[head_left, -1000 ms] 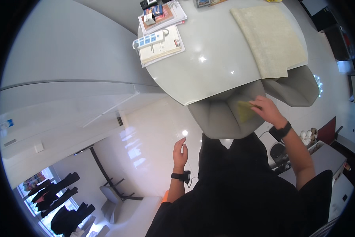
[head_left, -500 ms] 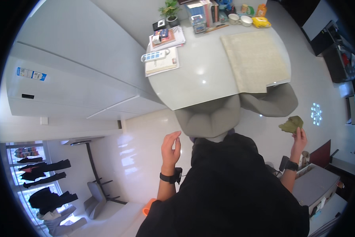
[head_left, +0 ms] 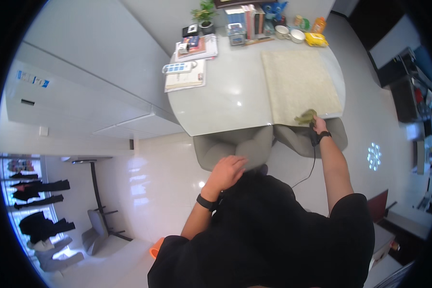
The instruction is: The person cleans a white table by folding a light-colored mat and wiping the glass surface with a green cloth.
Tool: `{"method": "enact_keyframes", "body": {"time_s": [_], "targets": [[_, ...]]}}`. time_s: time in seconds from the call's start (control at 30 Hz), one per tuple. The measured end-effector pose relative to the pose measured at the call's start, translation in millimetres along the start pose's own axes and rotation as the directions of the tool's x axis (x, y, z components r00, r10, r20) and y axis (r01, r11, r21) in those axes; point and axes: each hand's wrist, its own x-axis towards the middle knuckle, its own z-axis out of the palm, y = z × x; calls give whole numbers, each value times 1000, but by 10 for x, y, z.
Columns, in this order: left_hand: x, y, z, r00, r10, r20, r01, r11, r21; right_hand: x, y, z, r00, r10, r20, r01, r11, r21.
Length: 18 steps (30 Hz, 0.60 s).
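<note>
My right hand [head_left: 320, 126] is closed on a crumpled olive-green cloth [head_left: 306, 115]. My arm is stretched forward, and the cloth is at the front edge of a beige mat [head_left: 300, 81] on the white table [head_left: 225, 91]. Whether the cloth touches the mat, I cannot tell. My left hand [head_left: 227, 172] is held in front of my body, near a grey chair [head_left: 235, 146], with its fingers apart and nothing in it. A dark band with a small device sits on each wrist, and a thin cable runs from the right one.
Two grey chairs stand at the table's front, the other chair [head_left: 321, 141] under my right hand. At the back are books [head_left: 252, 21], a potted plant [head_left: 205, 14], white cups [head_left: 296, 36] and a yellow pack [head_left: 316, 40]. A power strip [head_left: 179, 67] lies on papers. Grey cabinets [head_left: 96, 62] stand left.
My right hand has moved forward and left with the cloth, from beside my body to the table's front edge. My left hand has shifted slightly right. The view has shifted a little.
</note>
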Motion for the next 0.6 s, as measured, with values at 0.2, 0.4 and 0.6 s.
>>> {"method": "enact_keyframes", "body": {"time_s": [0.2,0.4,0.6], "targets": [[-253,-296,-46,981,-193,26,193,981,9,635,773,354,990,132,58,-134,990,41],[294,-620,-19,994,-112,-19,112,994,-12,883,532,41,1000,-28,-5,29,990,141],[1103,-576,199,953,-293,82,283,953,112,-135,262,524,927,-319,-197,372,842,390]]}}
